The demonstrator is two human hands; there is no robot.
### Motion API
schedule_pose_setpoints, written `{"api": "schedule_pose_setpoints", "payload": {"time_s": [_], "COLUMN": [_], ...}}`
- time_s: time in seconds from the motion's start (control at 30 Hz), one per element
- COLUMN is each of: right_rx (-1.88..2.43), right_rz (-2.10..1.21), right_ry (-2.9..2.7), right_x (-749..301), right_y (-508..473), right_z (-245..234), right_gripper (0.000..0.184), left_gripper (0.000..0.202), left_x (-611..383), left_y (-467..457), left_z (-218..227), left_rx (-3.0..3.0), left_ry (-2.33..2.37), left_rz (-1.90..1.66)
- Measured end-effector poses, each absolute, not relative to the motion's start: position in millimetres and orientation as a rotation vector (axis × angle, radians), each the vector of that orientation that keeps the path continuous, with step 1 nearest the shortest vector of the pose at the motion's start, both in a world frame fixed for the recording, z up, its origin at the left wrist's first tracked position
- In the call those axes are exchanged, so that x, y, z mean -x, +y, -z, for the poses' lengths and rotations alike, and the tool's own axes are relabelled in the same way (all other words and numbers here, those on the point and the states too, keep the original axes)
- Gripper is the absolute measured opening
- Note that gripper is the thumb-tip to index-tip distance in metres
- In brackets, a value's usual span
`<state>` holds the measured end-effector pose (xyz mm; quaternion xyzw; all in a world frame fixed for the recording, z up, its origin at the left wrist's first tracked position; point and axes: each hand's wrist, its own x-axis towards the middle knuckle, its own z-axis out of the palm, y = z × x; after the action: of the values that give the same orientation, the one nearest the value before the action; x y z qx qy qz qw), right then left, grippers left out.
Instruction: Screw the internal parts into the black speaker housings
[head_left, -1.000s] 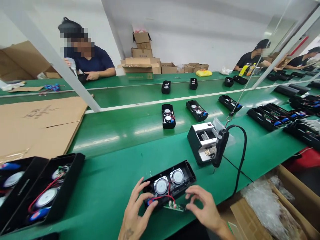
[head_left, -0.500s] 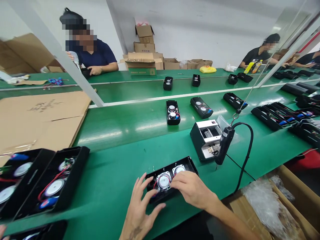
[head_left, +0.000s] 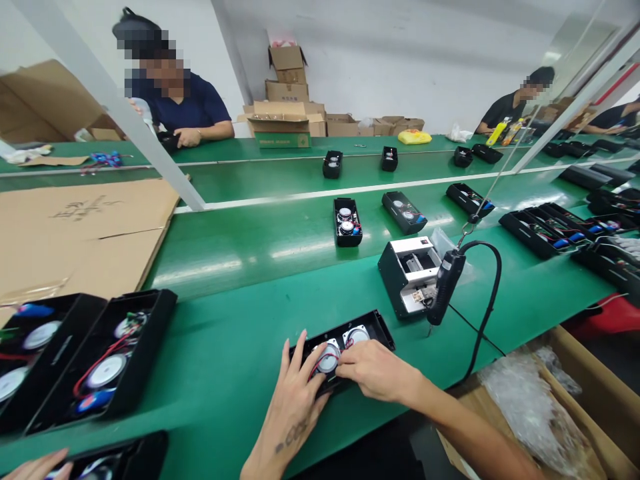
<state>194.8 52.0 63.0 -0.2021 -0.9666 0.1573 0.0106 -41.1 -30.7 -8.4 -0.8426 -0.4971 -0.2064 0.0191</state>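
Note:
In front of me lies a black speaker housing (head_left: 377,328), open side up and set at a slant. Two round white speakers, the left one (head_left: 329,359) and the right one (head_left: 357,335), sit inside. My left hand (head_left: 295,387) is laid over the housing's left end, its fingers spread across the inside and its thumb at the near wall, gripping it. My right hand (head_left: 375,370) is closed in a pinch between the speakers, at the thin red wire (head_left: 349,341); its fingertips are partly hidden.
An electric screwdriver (head_left: 445,287) hangs right of a silver-and-black machine (head_left: 407,277). Wired housings (head_left: 107,367) stand at left; another person's hand (head_left: 45,467) is at one in the lower-left corner. Cardboard (head_left: 80,233) lies behind them. A carton with plastic bags (head_left: 535,407) stands at right.
My left hand has moved from hovering open onto the housing's left end. My right hand stays pinched at the speakers. At lower left, the other person's hand and a housing have moved further into view.

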Motion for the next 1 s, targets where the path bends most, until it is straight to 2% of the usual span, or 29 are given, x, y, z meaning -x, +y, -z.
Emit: {"api": "schedule_pose_setpoints", "payload": {"time_s": [0.07,0.23,0.3,0.5,0.7,0.87,1.0], "right_rx": [0.61,0.633,0.673,0.801,0.879,0.979,0.982], "right_rz": [-0.537,-0.739,-0.783,-0.659,-0.606,-0.88,-0.936], "right_ry": [-3.005,-2.955,-2.932,-3.036,-3.078,-3.107,-3.077], "right_x": [-196,-198,-199,-194,-172,-153,-150], "right_y": [54,59,58,49,73,107,113], "right_z": [-58,-60,-64,-80,-95,-110,-114], "right_gripper": [0.027,0.032,0.028,0.019,0.03,0.033,0.049], "left_gripper": [0.022,0.032,0.031,0.024,0.012,0.037,0.041], "left_x": [42,40,38,40,58,68,69], "left_y": [-30,-27,-26,-12,44,77,83], "left_z": [9,9,8,-3,-38,-50,-52], "left_rx": [2.62,2.618,2.625,2.765,3.221,3.308,3.325], "left_ry": [-1.564,-1.576,-1.542,-1.435,-1.75,-1.866,-1.974], "left_rz": [0.68,0.713,0.674,0.641,0.412,0.343,0.307]}}
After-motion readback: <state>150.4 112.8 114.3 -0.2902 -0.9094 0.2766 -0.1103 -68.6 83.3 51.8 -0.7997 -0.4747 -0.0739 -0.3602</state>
